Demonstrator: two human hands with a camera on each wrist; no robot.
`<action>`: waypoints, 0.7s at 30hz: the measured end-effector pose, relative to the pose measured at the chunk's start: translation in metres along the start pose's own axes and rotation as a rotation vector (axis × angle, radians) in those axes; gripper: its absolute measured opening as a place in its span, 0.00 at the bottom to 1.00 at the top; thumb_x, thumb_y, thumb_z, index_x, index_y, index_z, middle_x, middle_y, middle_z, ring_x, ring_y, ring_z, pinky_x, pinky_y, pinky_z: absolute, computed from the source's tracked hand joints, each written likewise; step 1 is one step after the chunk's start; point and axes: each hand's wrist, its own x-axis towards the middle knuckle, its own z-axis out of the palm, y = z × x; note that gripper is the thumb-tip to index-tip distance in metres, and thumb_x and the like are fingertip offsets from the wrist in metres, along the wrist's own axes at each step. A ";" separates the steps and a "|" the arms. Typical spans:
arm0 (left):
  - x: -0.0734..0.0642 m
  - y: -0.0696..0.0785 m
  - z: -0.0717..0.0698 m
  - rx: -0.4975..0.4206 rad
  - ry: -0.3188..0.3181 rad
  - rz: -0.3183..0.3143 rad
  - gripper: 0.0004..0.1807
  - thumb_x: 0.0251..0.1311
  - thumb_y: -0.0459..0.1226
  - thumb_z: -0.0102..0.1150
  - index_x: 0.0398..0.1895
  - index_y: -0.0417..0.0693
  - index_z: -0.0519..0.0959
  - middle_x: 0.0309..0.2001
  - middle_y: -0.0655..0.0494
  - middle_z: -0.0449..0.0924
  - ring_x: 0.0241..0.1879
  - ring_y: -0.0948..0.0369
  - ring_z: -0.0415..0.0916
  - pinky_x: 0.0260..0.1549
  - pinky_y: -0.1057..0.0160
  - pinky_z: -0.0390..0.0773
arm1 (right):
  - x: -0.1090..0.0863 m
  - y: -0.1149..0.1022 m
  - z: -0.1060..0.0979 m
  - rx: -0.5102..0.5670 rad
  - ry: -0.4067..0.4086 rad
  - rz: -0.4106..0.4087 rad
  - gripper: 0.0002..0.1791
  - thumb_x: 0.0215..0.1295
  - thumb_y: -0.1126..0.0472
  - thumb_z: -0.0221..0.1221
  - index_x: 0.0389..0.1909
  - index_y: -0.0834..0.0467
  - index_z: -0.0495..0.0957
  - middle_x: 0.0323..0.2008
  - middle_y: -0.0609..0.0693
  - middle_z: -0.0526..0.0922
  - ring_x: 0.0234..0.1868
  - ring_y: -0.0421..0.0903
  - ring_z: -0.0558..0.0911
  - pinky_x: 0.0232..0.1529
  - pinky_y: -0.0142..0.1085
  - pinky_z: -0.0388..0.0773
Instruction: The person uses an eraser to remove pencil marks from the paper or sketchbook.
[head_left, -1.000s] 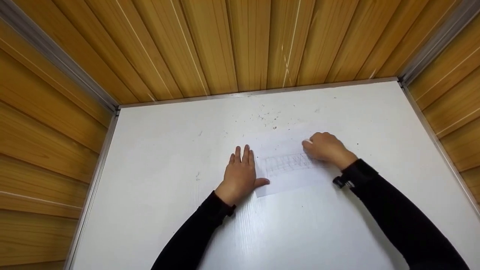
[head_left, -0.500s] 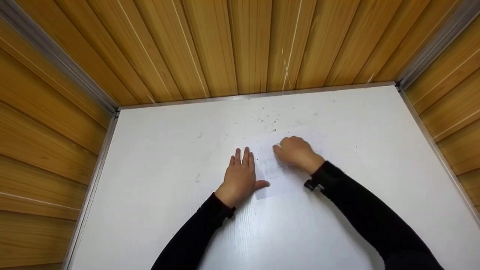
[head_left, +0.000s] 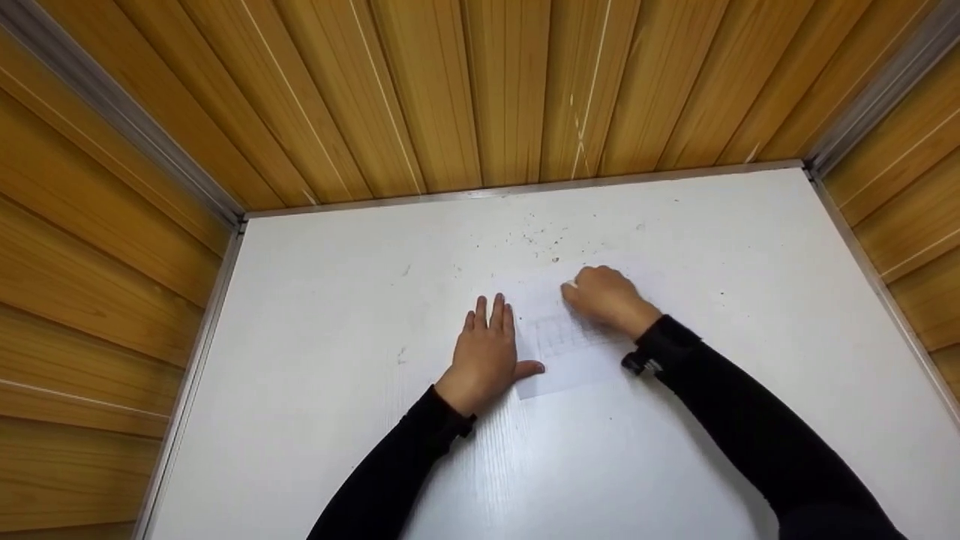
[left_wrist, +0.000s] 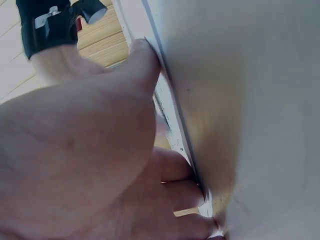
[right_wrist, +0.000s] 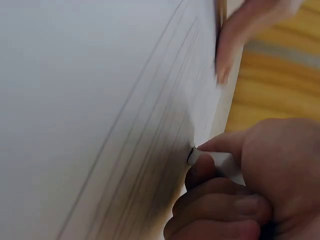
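The paper (head_left: 570,382) on the table (head_left: 322,315) could buckle if the right hand (head_left: 606,297), pinching a white block (right_wrist: 226,164) over its upper half, out-drags the left hand (head_left: 486,352), spread along its left edge.

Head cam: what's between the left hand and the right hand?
White paper with a faint grid of lines, partly covered by the right hand. The head view shows this stretch beside the left hand.

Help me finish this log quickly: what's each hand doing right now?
Left hand: open, resting on the edge of the paper.
Right hand: closed, holding a small white block.
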 end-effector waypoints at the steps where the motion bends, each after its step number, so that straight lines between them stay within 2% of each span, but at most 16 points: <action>1: -0.001 0.000 0.000 0.005 0.000 0.002 0.67 0.65 0.81 0.48 0.88 0.37 0.58 0.89 0.40 0.56 0.88 0.41 0.56 0.85 0.48 0.66 | -0.003 0.016 -0.006 0.021 0.004 0.022 0.30 0.84 0.45 0.47 0.43 0.69 0.85 0.43 0.68 0.88 0.39 0.61 0.84 0.48 0.57 0.85; 5: -0.003 -0.005 -0.002 0.018 0.003 -0.004 0.67 0.65 0.81 0.48 0.88 0.37 0.58 0.89 0.40 0.56 0.88 0.40 0.56 0.85 0.48 0.66 | -0.012 0.064 -0.027 0.054 0.026 0.095 0.32 0.83 0.45 0.47 0.44 0.71 0.85 0.45 0.69 0.86 0.40 0.61 0.81 0.47 0.54 0.80; 7: -0.003 -0.007 -0.001 0.021 0.009 -0.011 0.67 0.64 0.81 0.48 0.88 0.37 0.58 0.89 0.40 0.56 0.88 0.40 0.56 0.85 0.47 0.66 | -0.012 0.074 -0.031 0.053 0.029 0.092 0.33 0.82 0.45 0.47 0.45 0.72 0.85 0.46 0.70 0.86 0.41 0.61 0.81 0.47 0.55 0.80; 10: -0.003 -0.009 0.002 0.006 0.015 -0.015 0.67 0.64 0.81 0.49 0.88 0.37 0.59 0.89 0.40 0.56 0.88 0.39 0.57 0.85 0.47 0.66 | -0.010 0.075 -0.030 0.030 0.039 0.076 0.32 0.82 0.46 0.47 0.44 0.72 0.85 0.44 0.69 0.86 0.40 0.60 0.80 0.46 0.54 0.80; 15: -0.003 -0.010 0.004 -0.028 0.011 -0.005 0.67 0.65 0.80 0.50 0.88 0.36 0.58 0.89 0.39 0.56 0.88 0.38 0.56 0.85 0.47 0.66 | -0.010 0.061 -0.023 -0.005 0.078 0.064 0.29 0.83 0.49 0.45 0.35 0.68 0.83 0.35 0.64 0.83 0.35 0.58 0.78 0.40 0.50 0.78; 18: -0.003 -0.012 0.004 -0.024 0.026 -0.005 0.67 0.65 0.80 0.51 0.87 0.35 0.59 0.88 0.39 0.58 0.87 0.38 0.58 0.84 0.46 0.68 | -0.009 0.038 -0.014 -0.001 0.093 0.043 0.30 0.85 0.48 0.45 0.40 0.69 0.85 0.40 0.67 0.86 0.37 0.59 0.81 0.44 0.54 0.82; 21: -0.003 -0.015 0.004 -0.010 0.037 -0.008 0.67 0.64 0.80 0.51 0.87 0.36 0.60 0.88 0.39 0.58 0.87 0.38 0.59 0.84 0.47 0.68 | -0.005 0.001 0.001 0.016 0.062 0.013 0.31 0.86 0.46 0.47 0.44 0.69 0.86 0.45 0.68 0.89 0.43 0.62 0.85 0.52 0.58 0.84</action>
